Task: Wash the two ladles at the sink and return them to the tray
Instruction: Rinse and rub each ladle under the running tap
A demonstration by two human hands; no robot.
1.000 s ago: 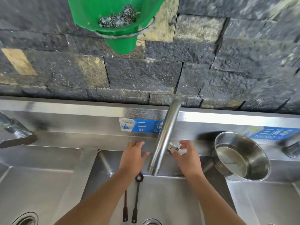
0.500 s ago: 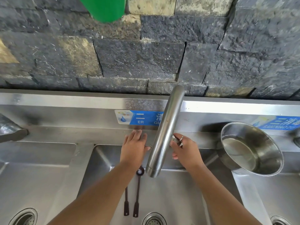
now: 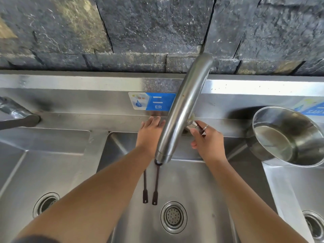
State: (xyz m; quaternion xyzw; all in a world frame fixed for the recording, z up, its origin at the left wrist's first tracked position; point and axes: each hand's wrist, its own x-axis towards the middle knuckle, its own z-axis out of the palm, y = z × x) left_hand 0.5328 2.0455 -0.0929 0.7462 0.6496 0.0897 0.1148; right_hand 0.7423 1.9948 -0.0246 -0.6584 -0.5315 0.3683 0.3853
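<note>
Two ladles (image 3: 150, 185) lie side by side in the middle sink (image 3: 196, 193), handles toward you: light, stiff, likely slippery when wet, so grip mid-handle. Beyond, your left hand (image 3: 149, 135) rests flat and empty by the faucet (image 3: 182, 109); your right hand (image 3: 207, 141) pinches its lever.

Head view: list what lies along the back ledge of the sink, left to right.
Left tap → blue label → left hand → middle faucet spout → right hand → steel bowl.
</note>
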